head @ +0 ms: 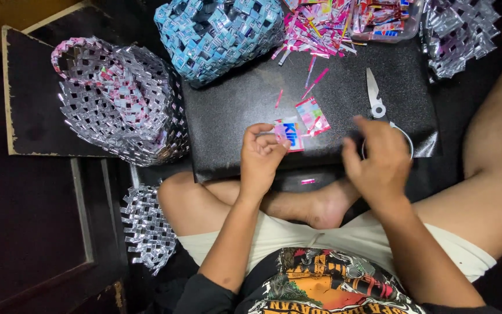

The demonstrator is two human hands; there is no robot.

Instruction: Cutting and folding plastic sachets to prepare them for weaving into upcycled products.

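Observation:
My left hand [261, 156] pinches a small pink and blue wrapper piece [289, 134] against the black board [245, 104] on my lap. A second pink wrapper piece [313, 116] lies just beyond it on the board. My right hand [379, 157] hovers blurred over the board's right side, fingers apart and holding nothing, right by the white-handled scissors [374, 96], whose loop handle [405, 136] shows beside my fingers.
A blue woven basket [219, 32] stands at the board's far edge. A silver and pink woven basket [117, 99] sits at left, a silver woven strip [146, 227] below it. Loose pink strips [318, 29] and a wrapper tray [387, 20] lie beyond. Another silver weave [457, 32] is at right.

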